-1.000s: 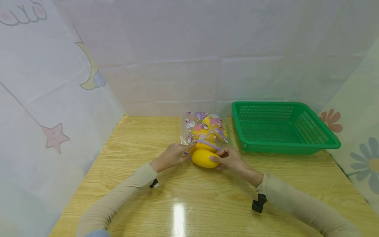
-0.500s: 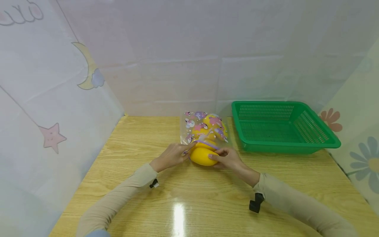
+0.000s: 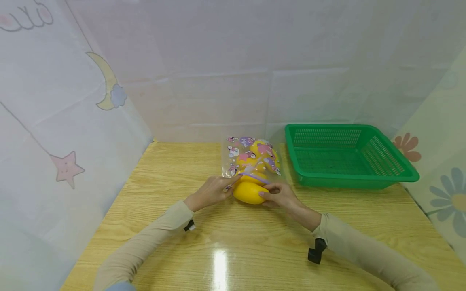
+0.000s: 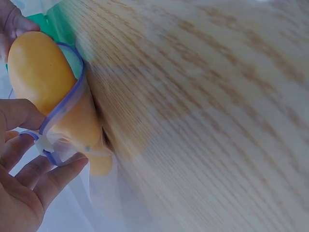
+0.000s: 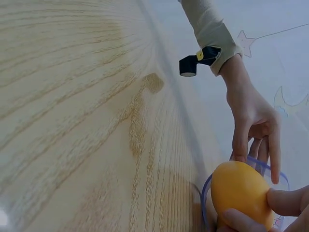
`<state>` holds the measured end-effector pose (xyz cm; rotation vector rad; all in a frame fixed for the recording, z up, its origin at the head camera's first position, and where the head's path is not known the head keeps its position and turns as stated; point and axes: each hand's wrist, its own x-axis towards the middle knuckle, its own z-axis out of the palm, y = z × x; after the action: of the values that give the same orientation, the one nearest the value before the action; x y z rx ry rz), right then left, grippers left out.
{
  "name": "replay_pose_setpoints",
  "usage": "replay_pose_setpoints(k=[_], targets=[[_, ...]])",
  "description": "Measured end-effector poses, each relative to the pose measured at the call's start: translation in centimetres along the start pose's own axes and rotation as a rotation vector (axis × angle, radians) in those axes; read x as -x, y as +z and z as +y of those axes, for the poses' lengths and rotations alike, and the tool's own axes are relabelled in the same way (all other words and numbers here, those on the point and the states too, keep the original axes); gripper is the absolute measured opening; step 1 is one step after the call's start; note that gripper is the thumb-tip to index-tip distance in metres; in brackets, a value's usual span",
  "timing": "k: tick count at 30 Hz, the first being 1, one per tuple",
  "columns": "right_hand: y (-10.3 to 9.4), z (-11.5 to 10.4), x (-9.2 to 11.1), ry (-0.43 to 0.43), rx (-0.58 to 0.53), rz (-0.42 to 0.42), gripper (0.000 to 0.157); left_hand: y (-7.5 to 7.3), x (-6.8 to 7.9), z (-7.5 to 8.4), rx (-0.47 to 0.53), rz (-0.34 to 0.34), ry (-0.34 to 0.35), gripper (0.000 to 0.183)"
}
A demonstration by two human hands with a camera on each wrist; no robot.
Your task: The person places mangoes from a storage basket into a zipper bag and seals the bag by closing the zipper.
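A clear printed zip bag [image 3: 233, 161] with a purple zip edge lies on the table, several yellow fruits showing through it. My left hand [image 3: 212, 192] pinches the left side of the bag's mouth, by the white slider [image 4: 44, 144] in the left wrist view. At that mouth, my right hand [image 3: 284, 197] grips a smooth oval yellow mango [image 3: 249, 192] by its right end, thumb on top. In the right wrist view the mango [image 5: 240, 192] sits within the loop of the purple edge. Fingers under the mango are partly hidden.
To the right of the bag stands a green plastic basket [image 3: 353, 178] with meshed sides. The wooden table [image 3: 174, 161] meets a pale cloth backdrop [image 3: 218, 101] at the back. Printed cloth also hangs at both sides.
The mango and my right hand have shifted slightly left and toward the bag's mouth. My right thumb sits a little nearer the mango's end. The left hand has kept its place.
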<state>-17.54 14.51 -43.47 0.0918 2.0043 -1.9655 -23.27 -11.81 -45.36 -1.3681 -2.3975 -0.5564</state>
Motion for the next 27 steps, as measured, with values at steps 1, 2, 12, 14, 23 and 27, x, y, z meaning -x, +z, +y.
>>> replay_pose_setpoints(k=[1, 2, 12, 14, 23, 27], targets=[[-0.03, -0.01, 0.05, 0.0, 0.002, -0.005, 0.04, 0.0, 0.0, 0.01, 0.0, -0.001, -0.001, 0.053], [-0.06, -0.03, 0.09, -0.001, 0.005, -0.009, 0.04, -0.02, 0.01, 0.03, 0.003, -0.001, -0.002, 0.053], [0.2, -0.05, 0.28, -0.003, -0.048, 0.008, 0.043, -0.14, 0.02, 0.16, 0.011, -0.003, -0.015, 0.051], [0.37, 0.01, 0.24, 0.007, -0.071, 0.027, 0.045, -0.14, 0.03, 0.16, 0.01, -0.007, -0.02, 0.051], [0.59, 0.21, 0.24, -0.006, -0.136, 0.065, 0.043, -0.09, 0.11, 0.08, 0.015, -0.021, -0.028, 0.054], [0.71, 0.28, 0.13, -0.018, -0.173, 0.081, 0.044, -0.14, 0.11, 0.07, 0.023, -0.024, -0.018, 0.057]])
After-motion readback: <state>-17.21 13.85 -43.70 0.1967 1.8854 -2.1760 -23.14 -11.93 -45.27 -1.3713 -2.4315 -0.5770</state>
